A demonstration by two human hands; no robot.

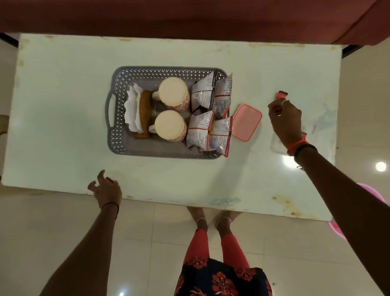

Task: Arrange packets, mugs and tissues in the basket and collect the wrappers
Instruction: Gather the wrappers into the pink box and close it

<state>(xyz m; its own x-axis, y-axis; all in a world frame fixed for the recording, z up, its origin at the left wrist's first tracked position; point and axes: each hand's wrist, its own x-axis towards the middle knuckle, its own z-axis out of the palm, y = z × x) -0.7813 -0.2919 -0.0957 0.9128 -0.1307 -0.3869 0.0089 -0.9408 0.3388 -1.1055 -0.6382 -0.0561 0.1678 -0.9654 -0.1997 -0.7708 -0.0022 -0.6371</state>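
Lower left of frame: left hand [106, 190] at the table [56, 88] near edge, fingers spread, a small red wrapper [109, 179] at its fingertips; grip cannot be confirmed. Centre: grey basket [117, 88] holding tissues [132, 108], two inverted mugs [173, 94], packets [206, 114]. Pink lid [246, 121] just beside it. Right: right hand [285, 119] pinching a red wrapper strip [281, 95].

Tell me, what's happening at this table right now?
A person is tidying a table. A grey basket already holds two mugs, white tissues and several snack packets, with a pink lid lying beside it. The right hand pinches a small red wrapper above the table, and the left hand, at the near edge, seems to hold another red scrap.
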